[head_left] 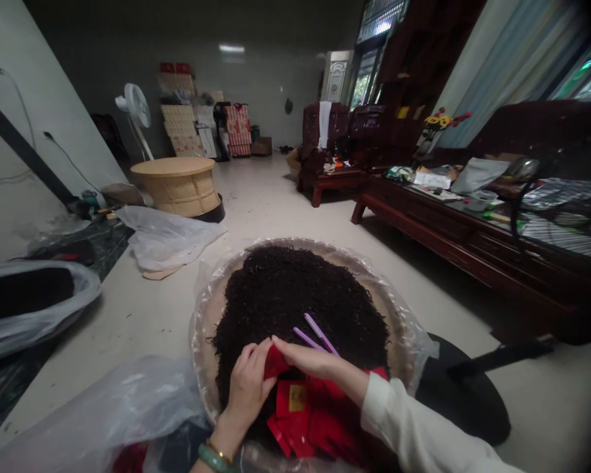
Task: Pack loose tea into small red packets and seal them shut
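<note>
Both my hands are together over the near part of a heap of dark dried leaves [295,289], which look like tea. A small red packet [275,362] is between them. My left hand [247,381] grips it from the left with fingers and thumb closed. From the right, my right hand [308,359] has its fingers pressed together against the packet's top, partly hiding it. Just beyond lie two slim purple sticks [320,334], perhaps bag clips. Several more red packets [295,420] lie on the leaves below my hands, one with a gold label.
The leaves fill a round basket [204,355] lined with clear plastic. Plastic sheeting [123,414] lies at its left, and another lined basket [86,286] stands farther left. A black round stand base [465,394] is at the right, near a long wooden table [448,256].
</note>
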The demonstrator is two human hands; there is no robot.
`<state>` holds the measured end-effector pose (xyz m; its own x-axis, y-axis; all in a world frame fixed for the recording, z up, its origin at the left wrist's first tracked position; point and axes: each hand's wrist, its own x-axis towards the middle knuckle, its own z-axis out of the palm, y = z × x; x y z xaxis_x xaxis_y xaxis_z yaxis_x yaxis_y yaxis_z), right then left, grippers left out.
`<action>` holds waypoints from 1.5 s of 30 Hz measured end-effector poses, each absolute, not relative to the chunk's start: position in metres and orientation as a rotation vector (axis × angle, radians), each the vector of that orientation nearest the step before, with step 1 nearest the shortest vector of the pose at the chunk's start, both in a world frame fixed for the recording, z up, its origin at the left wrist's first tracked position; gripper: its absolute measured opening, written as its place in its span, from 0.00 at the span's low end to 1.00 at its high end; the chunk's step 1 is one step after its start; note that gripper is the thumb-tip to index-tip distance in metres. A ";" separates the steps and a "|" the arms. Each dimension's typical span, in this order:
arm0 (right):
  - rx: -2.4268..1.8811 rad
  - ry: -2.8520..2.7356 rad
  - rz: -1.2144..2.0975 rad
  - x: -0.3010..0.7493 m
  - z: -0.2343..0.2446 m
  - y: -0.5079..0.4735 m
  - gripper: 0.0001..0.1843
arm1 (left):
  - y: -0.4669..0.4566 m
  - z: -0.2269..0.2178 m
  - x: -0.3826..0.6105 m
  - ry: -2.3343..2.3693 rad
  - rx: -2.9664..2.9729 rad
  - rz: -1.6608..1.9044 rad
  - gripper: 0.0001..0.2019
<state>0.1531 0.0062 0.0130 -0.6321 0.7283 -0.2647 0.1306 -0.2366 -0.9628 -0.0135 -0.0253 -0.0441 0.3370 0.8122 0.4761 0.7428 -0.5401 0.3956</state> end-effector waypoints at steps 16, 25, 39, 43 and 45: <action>-2.055 -2.270 0.382 0.230 -0.018 0.031 0.52 | -0.006 -0.057 -0.047 1.798 2.001 1.248 0.24; -1.569 -2.465 0.362 0.181 -0.015 0.069 0.50 | -0.003 -0.048 -0.049 1.852 1.871 1.310 0.24; -1.381 -2.759 0.085 0.127 -0.012 0.055 0.24 | 0.001 -0.051 -0.052 1.895 1.842 1.377 0.25; -1.669 -2.508 0.151 0.140 -0.014 0.054 0.41 | 0.002 -0.052 -0.048 1.885 1.846 1.354 0.26; -1.682 -2.493 0.248 0.137 -0.016 0.052 0.46 | 0.002 -0.051 -0.046 1.882 1.842 1.349 0.25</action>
<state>0.1373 0.0520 -0.0162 -0.3735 0.9275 0.0110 0.9072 0.3678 -0.2045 -0.0462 0.0022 -0.0505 -0.2146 0.8683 0.4473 0.7023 -0.1810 0.6884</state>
